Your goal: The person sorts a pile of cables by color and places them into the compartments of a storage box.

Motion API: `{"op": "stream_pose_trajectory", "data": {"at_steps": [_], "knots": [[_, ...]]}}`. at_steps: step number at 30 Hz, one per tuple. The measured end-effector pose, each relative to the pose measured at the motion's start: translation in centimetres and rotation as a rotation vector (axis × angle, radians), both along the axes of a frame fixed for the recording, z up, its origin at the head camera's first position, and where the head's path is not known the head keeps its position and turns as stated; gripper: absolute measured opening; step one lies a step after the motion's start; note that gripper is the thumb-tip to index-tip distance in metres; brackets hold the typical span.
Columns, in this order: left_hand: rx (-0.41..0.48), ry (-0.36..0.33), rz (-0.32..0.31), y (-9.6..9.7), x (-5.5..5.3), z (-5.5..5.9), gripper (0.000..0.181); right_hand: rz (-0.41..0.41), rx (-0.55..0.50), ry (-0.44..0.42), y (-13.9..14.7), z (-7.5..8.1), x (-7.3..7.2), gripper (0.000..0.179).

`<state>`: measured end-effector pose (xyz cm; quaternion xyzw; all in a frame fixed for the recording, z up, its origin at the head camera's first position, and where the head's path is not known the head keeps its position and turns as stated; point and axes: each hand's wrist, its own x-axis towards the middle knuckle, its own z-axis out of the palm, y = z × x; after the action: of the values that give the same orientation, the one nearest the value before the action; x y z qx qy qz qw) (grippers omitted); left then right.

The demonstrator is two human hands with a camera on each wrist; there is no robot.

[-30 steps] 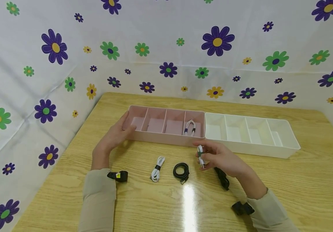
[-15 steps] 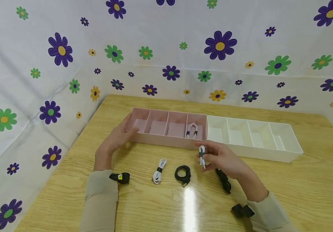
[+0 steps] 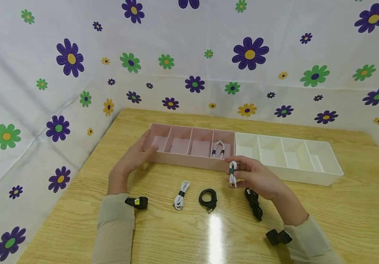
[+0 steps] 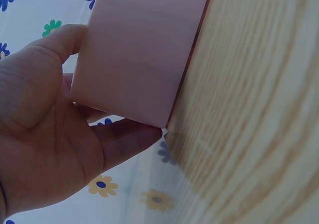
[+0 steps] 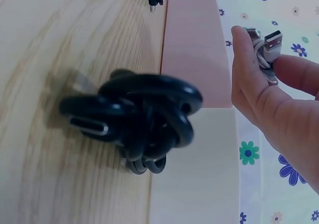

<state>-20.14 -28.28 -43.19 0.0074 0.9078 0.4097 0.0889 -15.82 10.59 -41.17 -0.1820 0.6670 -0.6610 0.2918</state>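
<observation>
My right hand (image 3: 255,178) pinches a bundled white USB cable (image 3: 232,172) with a green tie between thumb and fingers. It is just in front of the seam between two boxes. In the right wrist view the cable's USB plug (image 5: 272,41) shows by the fingertips. My left hand (image 3: 131,157) holds the left end of a pink divided box (image 3: 189,160), thumb at the front rim, as the left wrist view also shows. A white cable (image 3: 219,149) with dark ties lies in that box's rightmost compartment. The white divided box (image 3: 308,176) abuts it on the right.
On the wooden table (image 3: 163,238), nearer me, lie a white cable with a black tie (image 3: 181,195), a coiled black cable (image 3: 207,200) and a bundled black cable (image 3: 254,204). A flowered cloth (image 3: 176,36) hangs behind and at the left.
My right hand has risen slightly and moved a little right with the white USB cable, uncovering more of the bundled black cable. The left hand stays on the pink box. The head view has shifted slightly.
</observation>
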Motion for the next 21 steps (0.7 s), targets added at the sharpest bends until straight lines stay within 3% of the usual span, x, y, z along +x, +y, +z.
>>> {"op": "stream_pose_trajectory", "data": {"at_steps": [21], "knots": [[0.027, -0.004, -0.001, -0.2, 0.0, 0.0, 0.075, -0.073, -0.100, -0.131, -0.7, 0.5, -1.1, 0.047]]}}
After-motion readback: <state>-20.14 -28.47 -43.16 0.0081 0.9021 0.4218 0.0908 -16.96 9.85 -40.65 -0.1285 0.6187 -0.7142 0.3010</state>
